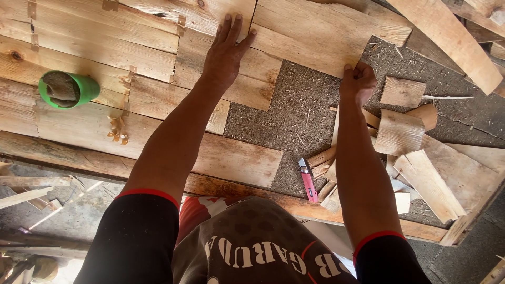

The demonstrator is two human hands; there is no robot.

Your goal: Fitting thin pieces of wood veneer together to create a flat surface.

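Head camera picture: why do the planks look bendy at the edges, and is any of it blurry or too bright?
Head view: the wide lens bows the wooden strips at the top right. Head view: the left hand, right hand and pink utility knife look sharp. Head view: soft, even daylight, faint shadows, no glare; the bottom left corner is dimmer.

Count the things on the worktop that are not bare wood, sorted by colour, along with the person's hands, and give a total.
Green cup: 1
Pink utility knife: 1
Hands, the left hand flat on the veneer sheets and the right hand gripping a sheet's edge: 2
Total: 4
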